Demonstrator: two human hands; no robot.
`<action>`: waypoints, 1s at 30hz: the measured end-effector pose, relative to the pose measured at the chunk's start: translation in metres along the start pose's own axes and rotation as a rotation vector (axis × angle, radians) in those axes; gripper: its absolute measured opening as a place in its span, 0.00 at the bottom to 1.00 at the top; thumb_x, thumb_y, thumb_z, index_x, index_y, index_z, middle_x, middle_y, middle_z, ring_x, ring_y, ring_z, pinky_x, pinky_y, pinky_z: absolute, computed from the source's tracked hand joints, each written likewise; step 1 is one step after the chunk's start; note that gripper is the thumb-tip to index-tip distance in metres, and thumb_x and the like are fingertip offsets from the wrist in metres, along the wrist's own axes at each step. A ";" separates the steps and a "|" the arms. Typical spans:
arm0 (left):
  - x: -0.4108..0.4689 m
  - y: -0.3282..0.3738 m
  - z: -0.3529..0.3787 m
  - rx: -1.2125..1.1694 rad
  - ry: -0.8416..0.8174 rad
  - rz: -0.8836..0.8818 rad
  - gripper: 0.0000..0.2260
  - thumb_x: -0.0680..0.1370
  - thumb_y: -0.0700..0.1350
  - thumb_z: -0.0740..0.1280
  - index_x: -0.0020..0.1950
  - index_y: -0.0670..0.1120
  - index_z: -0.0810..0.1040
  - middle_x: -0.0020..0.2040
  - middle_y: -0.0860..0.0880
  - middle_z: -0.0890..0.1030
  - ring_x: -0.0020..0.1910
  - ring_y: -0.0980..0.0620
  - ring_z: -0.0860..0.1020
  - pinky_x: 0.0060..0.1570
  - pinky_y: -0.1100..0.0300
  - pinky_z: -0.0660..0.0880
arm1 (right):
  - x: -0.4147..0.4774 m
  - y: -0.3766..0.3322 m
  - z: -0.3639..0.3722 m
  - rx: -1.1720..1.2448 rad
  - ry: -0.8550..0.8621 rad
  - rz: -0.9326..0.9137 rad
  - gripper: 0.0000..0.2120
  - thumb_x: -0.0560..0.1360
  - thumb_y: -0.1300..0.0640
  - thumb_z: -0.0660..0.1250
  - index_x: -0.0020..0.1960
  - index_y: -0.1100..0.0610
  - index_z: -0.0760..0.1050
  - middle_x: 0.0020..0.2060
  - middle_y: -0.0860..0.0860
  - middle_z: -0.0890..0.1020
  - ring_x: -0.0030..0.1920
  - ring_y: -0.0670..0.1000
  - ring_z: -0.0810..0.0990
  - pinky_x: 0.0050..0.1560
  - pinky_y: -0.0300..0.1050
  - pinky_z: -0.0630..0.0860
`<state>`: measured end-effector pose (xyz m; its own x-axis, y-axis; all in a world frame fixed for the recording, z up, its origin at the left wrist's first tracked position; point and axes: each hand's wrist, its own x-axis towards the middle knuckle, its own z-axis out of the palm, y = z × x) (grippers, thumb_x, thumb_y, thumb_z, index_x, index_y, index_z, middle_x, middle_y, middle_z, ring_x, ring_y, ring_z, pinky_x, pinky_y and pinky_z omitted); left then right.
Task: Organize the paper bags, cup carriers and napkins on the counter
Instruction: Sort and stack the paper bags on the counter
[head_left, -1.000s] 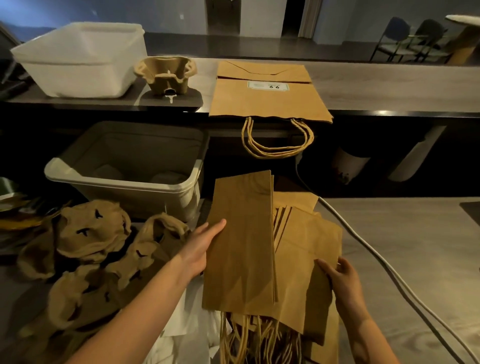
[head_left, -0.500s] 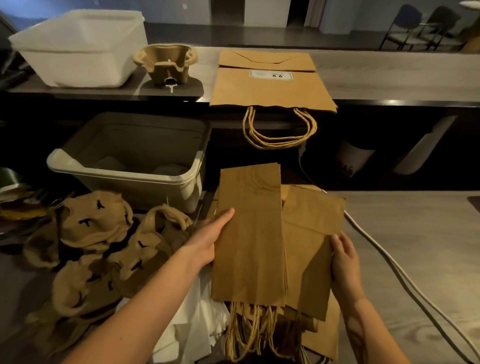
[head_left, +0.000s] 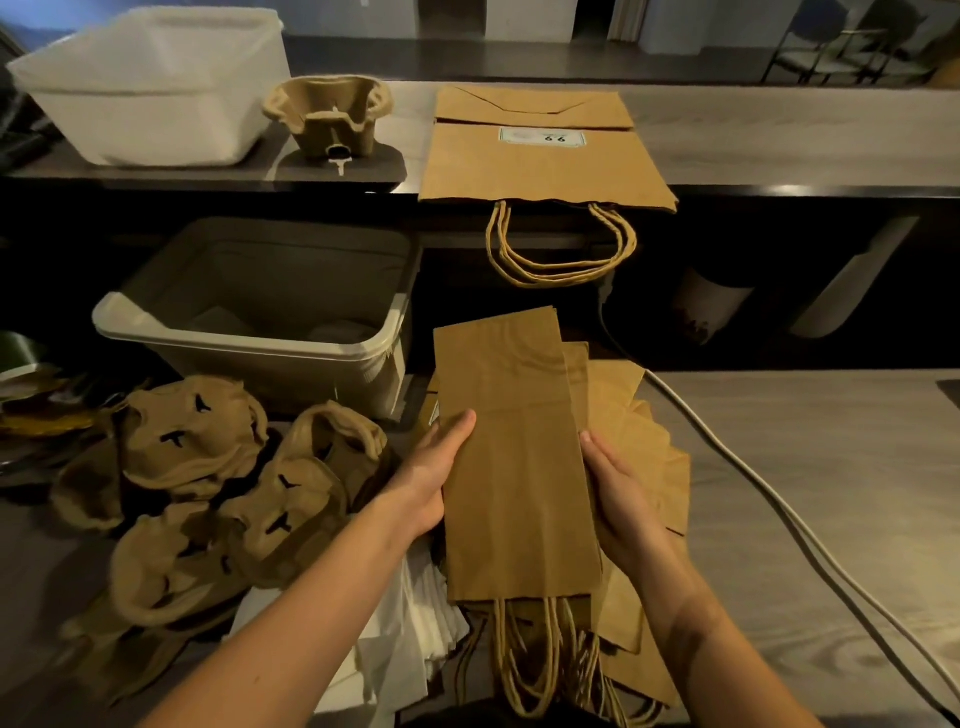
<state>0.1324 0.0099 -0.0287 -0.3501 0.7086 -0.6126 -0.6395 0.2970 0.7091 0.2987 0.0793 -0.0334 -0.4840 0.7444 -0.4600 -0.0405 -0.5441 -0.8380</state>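
dim grey worktop (head_left: 810, 467) runs below a raised ledge (head_left: 779, 140) along its far edge. near the front edge, both hands grip a squared stack of narrow paper bags (head_left: 514, 457): the left hand (head_left: 434, 480) with its thumb on top at the left side, the right hand (head_left: 621, 501) curled round the right side. more bags lie fanned beneath. cup carriers (head_left: 208, 493) pile at the left end, with white napkins (head_left: 415, 623) just beside them and a pale cable (head_left: 769, 499) crossing on the right.
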 end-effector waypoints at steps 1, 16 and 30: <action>0.000 0.000 0.000 0.021 0.012 0.003 0.23 0.76 0.49 0.66 0.70 0.49 0.66 0.54 0.46 0.77 0.50 0.47 0.77 0.50 0.51 0.73 | -0.003 -0.001 0.000 0.030 -0.046 0.018 0.13 0.81 0.53 0.56 0.59 0.56 0.75 0.51 0.53 0.82 0.49 0.48 0.82 0.48 0.41 0.79; 0.009 -0.004 -0.008 0.007 -0.012 0.107 0.24 0.78 0.41 0.65 0.71 0.51 0.60 0.60 0.45 0.76 0.53 0.47 0.77 0.45 0.53 0.76 | 0.012 0.024 -0.079 -0.932 0.529 0.015 0.40 0.68 0.48 0.75 0.74 0.56 0.59 0.68 0.60 0.65 0.67 0.61 0.66 0.65 0.56 0.67; 0.007 0.003 -0.010 -0.120 -0.113 -0.079 0.16 0.76 0.52 0.65 0.60 0.45 0.76 0.53 0.42 0.81 0.53 0.43 0.79 0.46 0.50 0.75 | 0.009 0.016 -0.085 -0.469 0.623 -0.164 0.18 0.76 0.52 0.66 0.63 0.59 0.70 0.55 0.57 0.78 0.54 0.57 0.78 0.56 0.57 0.76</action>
<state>0.1212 0.0097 -0.0340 -0.2204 0.7555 -0.6170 -0.7416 0.2811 0.6091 0.3682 0.1106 -0.0757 0.0797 0.9557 -0.2834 0.3699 -0.2923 -0.8819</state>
